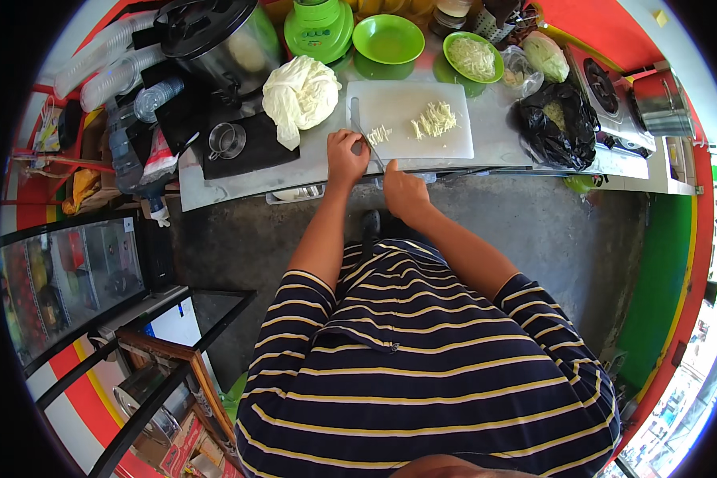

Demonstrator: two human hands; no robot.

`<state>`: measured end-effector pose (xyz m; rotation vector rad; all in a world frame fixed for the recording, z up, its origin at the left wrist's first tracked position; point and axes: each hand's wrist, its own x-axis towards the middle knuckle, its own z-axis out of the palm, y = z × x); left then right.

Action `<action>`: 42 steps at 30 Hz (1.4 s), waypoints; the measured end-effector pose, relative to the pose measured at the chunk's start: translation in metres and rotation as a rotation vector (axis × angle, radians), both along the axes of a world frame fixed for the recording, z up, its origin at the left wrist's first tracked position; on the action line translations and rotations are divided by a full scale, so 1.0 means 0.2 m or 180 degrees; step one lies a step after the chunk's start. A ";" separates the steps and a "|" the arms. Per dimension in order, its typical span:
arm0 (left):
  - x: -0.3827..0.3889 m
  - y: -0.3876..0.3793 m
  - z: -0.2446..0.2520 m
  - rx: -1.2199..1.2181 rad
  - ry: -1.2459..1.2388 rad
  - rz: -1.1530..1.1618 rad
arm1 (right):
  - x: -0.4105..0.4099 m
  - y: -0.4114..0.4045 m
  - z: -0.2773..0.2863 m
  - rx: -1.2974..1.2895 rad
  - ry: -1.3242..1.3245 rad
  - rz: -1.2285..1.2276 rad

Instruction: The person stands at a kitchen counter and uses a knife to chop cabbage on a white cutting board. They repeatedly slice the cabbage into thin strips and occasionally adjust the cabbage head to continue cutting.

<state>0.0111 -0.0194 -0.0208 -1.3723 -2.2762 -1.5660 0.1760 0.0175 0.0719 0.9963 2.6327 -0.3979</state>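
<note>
My right hand [405, 190] grips a kitchen knife [373, 149] by its handle. Its blade slants up across the left part of a white cutting board [409, 98]. Just left of the blade is my left hand [346, 156], fingers curled at the board's edge; whether something is pinched under them is hidden. A few pale vegetable shreds [381, 134] lie right beside the blade. Farther right on the board sits a larger heap of shreds [436, 119], which look like cabbage.
Behind the board stand a green bowl [388, 39] and a green bowl of shreds [472, 58]. A white plastic bag [302, 92] and a glass mug [226, 141] are left. Right are a cabbage [545, 57], a black plastic bag [558, 140] and a gas stove [602, 89].
</note>
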 end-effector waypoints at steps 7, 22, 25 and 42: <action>0.00 -0.01 0.02 -0.0048 -0.0099 -0.0104 | -0.04 0.09 0.05 -0.0223 -0.0009 0.0021; -0.01 -0.02 0.02 -0.0114 -0.0095 -0.0199 | -0.05 0.06 0.04 -0.0408 0.0031 -0.0093; 0.00 -0.01 0.03 -0.0149 -0.0118 -0.0197 | -0.04 0.02 0.02 -0.0307 -0.0033 -0.0108; -0.03 -0.03 0.04 -0.0272 -0.0341 -0.0345 | -0.06 0.13 -0.03 -0.0586 0.0218 -0.0186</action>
